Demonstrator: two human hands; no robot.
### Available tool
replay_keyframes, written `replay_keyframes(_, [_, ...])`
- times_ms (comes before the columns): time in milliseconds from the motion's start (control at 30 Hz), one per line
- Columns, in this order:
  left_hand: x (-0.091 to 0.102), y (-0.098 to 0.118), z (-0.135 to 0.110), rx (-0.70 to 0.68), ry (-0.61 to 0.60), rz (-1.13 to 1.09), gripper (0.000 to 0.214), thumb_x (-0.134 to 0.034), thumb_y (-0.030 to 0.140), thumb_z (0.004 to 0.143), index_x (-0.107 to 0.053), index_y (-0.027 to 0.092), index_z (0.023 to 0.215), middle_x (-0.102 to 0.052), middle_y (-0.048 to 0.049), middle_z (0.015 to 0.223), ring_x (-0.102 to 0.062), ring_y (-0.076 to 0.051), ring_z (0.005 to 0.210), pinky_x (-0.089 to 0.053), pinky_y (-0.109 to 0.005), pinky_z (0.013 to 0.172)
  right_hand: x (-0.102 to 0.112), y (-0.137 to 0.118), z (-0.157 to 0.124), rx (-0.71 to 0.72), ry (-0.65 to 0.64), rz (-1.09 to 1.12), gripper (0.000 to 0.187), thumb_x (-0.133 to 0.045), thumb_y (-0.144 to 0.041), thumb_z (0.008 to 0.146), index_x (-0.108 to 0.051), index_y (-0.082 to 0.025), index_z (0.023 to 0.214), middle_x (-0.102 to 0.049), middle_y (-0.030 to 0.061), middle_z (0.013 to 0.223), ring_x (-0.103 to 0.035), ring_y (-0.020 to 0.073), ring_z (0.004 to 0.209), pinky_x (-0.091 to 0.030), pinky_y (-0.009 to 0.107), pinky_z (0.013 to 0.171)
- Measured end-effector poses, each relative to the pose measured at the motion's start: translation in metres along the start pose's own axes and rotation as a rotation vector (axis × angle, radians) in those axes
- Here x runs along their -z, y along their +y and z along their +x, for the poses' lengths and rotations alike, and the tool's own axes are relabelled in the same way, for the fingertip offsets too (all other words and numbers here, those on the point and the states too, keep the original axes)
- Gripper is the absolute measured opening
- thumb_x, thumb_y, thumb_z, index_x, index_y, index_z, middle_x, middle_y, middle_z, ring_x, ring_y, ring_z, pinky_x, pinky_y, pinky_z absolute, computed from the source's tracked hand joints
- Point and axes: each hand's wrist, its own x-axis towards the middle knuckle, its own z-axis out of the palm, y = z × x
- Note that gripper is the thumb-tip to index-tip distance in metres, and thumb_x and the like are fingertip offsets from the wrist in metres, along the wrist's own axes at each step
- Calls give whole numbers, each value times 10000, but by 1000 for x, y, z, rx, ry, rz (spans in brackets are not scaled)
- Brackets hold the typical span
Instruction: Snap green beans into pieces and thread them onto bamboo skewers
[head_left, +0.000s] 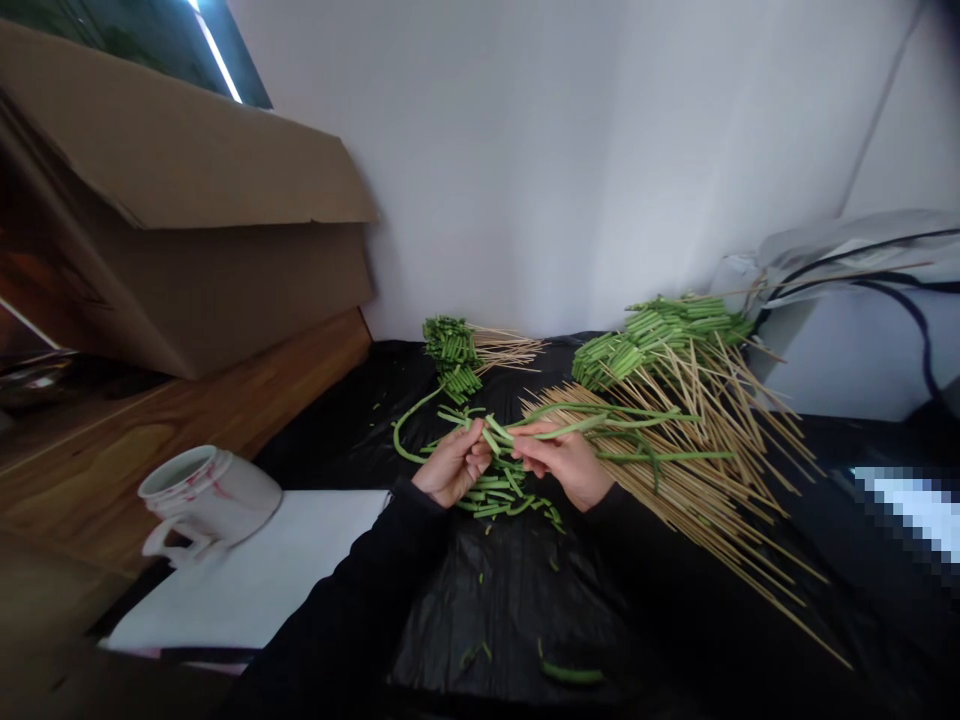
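1. Head view: the person's left hand [454, 467] is closed to a pinch, thumb against forefinger, with a short bean piece [493, 440] at its tips.
2. The right hand [564, 457] is also pinched nearly closed, just beside the left; it has hold of long green beans [637, 409], which trail to the right over the sticks.
3. The fingertips are small and a little blurred, so whether both hands grip the same piece cannot be told.
4. Beneath and between the hands, a heap of cut beans [495, 495] lies on the black plastic sheet [487, 610]; a loose bean piece [571, 674] lies nearer the person.
5. To the right, many thin wooden sticks [697, 510] fan out in a pile, with rows of beans on sticks [675, 328] at its far end.
6. A smaller bean bundle [451, 345] lies beyond the left hand, near the wall [480, 180], its sticks pointing right.
7. At the left, a mug [244, 495] stands upright on white paper [300, 540], and a cardboard box [255, 280] rests on a wooden surface [330, 352].
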Motion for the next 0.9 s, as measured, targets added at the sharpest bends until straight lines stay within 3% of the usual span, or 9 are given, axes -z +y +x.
replay_keyframes(200, [6,12,4,-106,60,-77,248,-702,188,811,-490,127,698,-369,80,567,-372,10,437,-296,-62,396,0,1,0,-14,33,27,205,-709,-371,721,-667,-171,699,-666,16,737,-600,131,688,-446,242,589])
replay_keyframes(400, [0,-1,0,-77,28,18,324,-777,223,734,-473,131,668,-390,79,541,-331,0,426,-252,-91,387,-9,6,-6,-51,-106,27,260,-656,-415,776,-665,-173,872,-613,-17,681,-477,66,454,-336,215,431])
replay_keyframes(633, [-1,-4,-1,-179,20,223,327,-767,325,739,-499,143,697,-360,92,496,-262,-12,413,-200,-131,393,-15,7,-11,-90,-190,-16,292,-673,-445,769,-642,-155,766,-613,0,680,-516,77,507,-401,215,474])
replay_keyframes(900, [-6,-6,-5,-272,63,458,308,-736,393,749,-586,125,733,-328,96,455,-202,-24,397,-135,-179,385,-14,6,-12,-149,-198,-121,302,-634,-446,771,-632,-147,814,-617,2,701,-354,24,378,-195,190,351])
